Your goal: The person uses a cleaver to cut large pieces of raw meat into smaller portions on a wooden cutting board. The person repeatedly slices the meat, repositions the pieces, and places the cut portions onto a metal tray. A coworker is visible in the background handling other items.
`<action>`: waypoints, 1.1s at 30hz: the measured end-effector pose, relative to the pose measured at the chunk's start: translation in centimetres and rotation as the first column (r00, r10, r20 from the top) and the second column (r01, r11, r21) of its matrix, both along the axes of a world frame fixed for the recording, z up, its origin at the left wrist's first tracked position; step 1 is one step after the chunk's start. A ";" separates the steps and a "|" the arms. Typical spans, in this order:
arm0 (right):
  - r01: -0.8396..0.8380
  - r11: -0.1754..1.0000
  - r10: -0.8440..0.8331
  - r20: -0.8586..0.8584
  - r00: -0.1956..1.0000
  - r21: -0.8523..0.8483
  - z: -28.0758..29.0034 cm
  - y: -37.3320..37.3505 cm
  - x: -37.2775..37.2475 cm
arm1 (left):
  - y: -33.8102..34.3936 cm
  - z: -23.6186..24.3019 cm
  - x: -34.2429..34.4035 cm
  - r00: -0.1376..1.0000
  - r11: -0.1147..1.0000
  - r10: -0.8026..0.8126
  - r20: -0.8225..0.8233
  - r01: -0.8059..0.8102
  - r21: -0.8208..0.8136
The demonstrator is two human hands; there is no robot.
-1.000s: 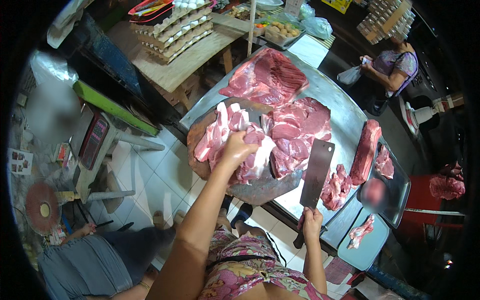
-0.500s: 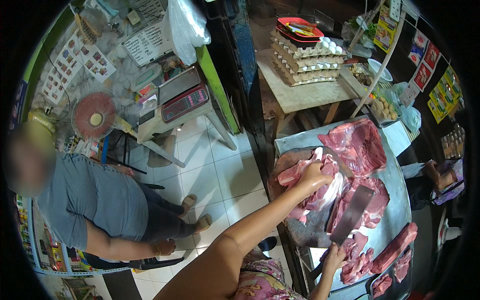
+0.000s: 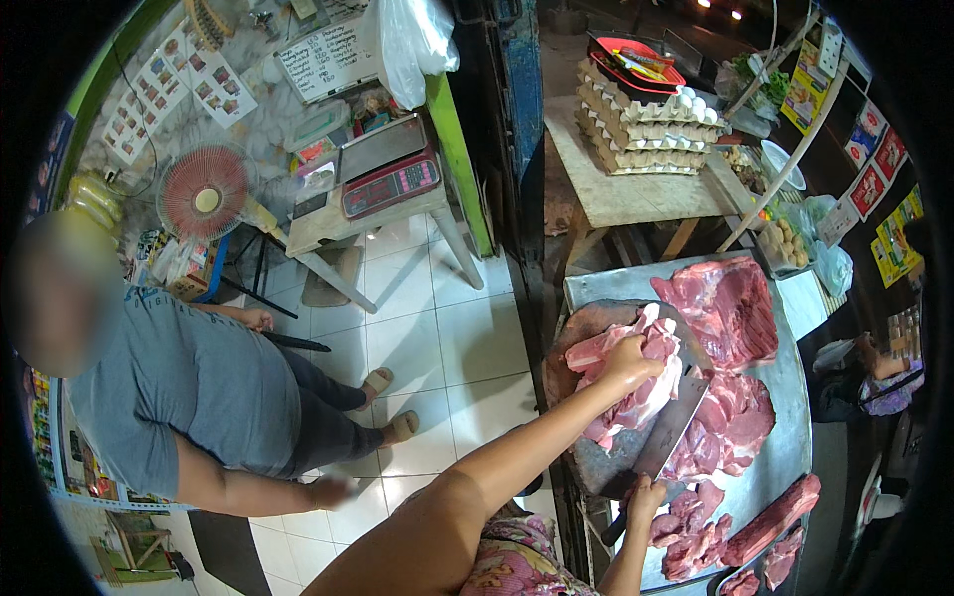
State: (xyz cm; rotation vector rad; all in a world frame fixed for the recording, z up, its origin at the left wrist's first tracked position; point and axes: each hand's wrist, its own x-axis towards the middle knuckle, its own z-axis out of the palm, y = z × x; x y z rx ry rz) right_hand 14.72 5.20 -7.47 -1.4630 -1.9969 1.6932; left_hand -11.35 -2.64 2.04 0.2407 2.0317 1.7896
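Note:
My left hand [image 3: 633, 366] presses on a chunk of raw meat [image 3: 593, 356] with pale fat, its fingers wrapped over the top. The chunk lies on a round, dark chopping block [image 3: 608, 467]. In my right hand [image 3: 647, 493] is the handle of a cleaver [image 3: 674, 429]. Its broad blade slants up and away along the right side of the chunk, over the block's edge; whether it touches the meat I cannot tell. Just right of the blade lies a cut slab of meat [image 3: 735, 425].
A metal table [image 3: 795, 437] carries the block, a large ribbed slab [image 3: 725, 306], smaller pieces [image 3: 696, 541] and a long strip [image 3: 777, 519]. Egg trays [image 3: 646, 129] are stacked on a wooden table beyond. Another person [image 3: 199, 387] stands at left, near a fan [image 3: 204, 197] and scale [image 3: 391, 184].
The cleaver has moved left, from over the cut slab to beside the held chunk. My left hand stays on the meat. The other person's lower hand has moved, and the view has shifted slightly.

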 end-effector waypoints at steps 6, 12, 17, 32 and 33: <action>-0.015 0.998 0.015 0.008 1.000 -0.065 1.2 -0.1 -0.1 | 0.9 -3.9 -0.3 0.999 0.928 -0.022 -0.033 0.008 -0.372; 0.127 0.989 -0.127 0.004 0.992 -0.070 0.0 -0.1 -0.3 | 2.0 -7.4 1.7 0.999 0.927 -0.032 0.005 0.031 -0.375; 0.025 1.000 -0.024 0.034 0.999 -0.018 -2.1 0.8 0.5 | 2.3 -8.0 1.9 0.997 0.883 -0.052 -0.054 0.021 -0.469; 0.082 0.981 -0.107 -0.137 0.985 -0.178 -2.4 0.8 0.4 | 1.0 -6.0 1.6 0.977 0.877 -0.210 -0.024 0.177 -0.447; 0.105 0.990 -0.101 0.045 0.994 -0.094 -2.4 0.7 0.3 | 1.0 -5.9 1.5 0.979 0.861 -0.202 -0.012 0.172 -0.479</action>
